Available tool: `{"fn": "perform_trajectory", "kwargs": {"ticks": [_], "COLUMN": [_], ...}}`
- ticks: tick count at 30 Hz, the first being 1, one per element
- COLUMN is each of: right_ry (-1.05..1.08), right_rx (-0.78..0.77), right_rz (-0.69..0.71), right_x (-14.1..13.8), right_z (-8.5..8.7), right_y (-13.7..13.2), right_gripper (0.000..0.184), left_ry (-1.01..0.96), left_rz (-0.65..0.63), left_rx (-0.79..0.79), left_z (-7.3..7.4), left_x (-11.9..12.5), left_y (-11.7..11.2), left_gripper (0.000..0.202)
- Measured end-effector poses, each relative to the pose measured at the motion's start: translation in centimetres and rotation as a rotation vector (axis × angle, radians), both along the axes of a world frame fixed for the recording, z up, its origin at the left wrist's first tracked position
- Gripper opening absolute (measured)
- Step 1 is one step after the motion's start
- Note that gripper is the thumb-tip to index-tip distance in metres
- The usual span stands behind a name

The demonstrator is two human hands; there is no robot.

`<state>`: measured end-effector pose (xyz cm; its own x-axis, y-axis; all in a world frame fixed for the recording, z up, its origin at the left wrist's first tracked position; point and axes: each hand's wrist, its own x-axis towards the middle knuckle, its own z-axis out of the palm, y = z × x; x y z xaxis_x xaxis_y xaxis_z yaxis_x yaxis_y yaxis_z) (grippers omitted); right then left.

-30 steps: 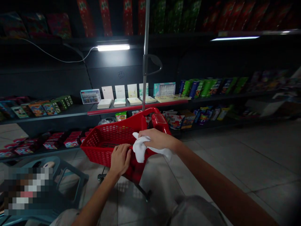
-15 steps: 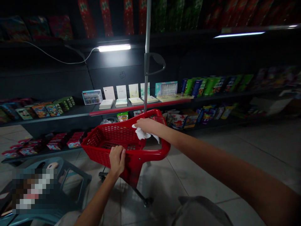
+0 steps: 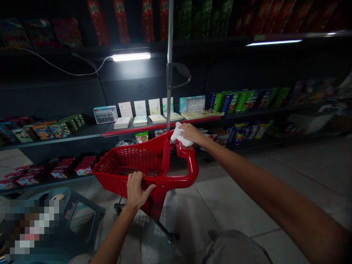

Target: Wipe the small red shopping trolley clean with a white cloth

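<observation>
A red plastic shopping basket on a wheeled trolley (image 3: 129,165) stands in front of me, its inside showing no goods. My right hand (image 3: 191,134) is at the basket's far end, pressing a white cloth (image 3: 179,135) onto the red handle rail (image 3: 189,157). My left hand (image 3: 137,189) grips the near rim of the basket. A thin metal pole (image 3: 169,55) with a grey curved grip rises from the basket's far side.
Dark shelves (image 3: 63,132) hold boxed goods, cards and packets just beyond the basket. A blue-grey plastic stool (image 3: 85,216) stands at lower left beside a blurred patch. Pale floor tiles (image 3: 233,205) spread to the right. A grey rounded shape (image 3: 233,247) fills the bottom edge.
My right hand and the cloth have moved up along the basket's side to its far end. My left hand remains on the near rim, and the basket has barely moved.
</observation>
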<state>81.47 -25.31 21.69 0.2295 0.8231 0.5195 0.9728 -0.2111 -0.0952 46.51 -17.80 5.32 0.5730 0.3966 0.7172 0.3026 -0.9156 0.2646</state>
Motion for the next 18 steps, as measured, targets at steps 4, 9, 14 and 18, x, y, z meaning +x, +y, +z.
{"fn": "perform_trajectory", "kwargs": {"ticks": [4, 9, 14, 18], "right_ry": [-0.024, -0.011, 0.063, 0.123], "right_rx": [-0.007, 0.161, 0.190, 0.161], "right_rz": [0.028, 0.183, 0.269, 0.137], "right_x": [-2.0, -7.4, -7.4, -2.6], "right_z": [-2.2, -3.8, -3.9, -3.8], "right_y": [-3.7, -10.4, -11.6, -7.4], "right_gripper": [0.026, 0.038, 0.030, 0.026], "left_ry": [-0.022, -0.031, -0.084, -0.109], "left_rz": [-0.021, -0.040, -0.066, -0.066], "left_rx": [0.000, -0.013, -0.059, -0.095], "left_z": [-0.1, -0.6, -0.9, -0.7], "left_x": [-0.1, -0.4, -0.6, -0.6], "left_y": [0.3, 1.2, 1.9, 1.8], "left_gripper": [0.040, 0.046, 0.044, 0.043]}}
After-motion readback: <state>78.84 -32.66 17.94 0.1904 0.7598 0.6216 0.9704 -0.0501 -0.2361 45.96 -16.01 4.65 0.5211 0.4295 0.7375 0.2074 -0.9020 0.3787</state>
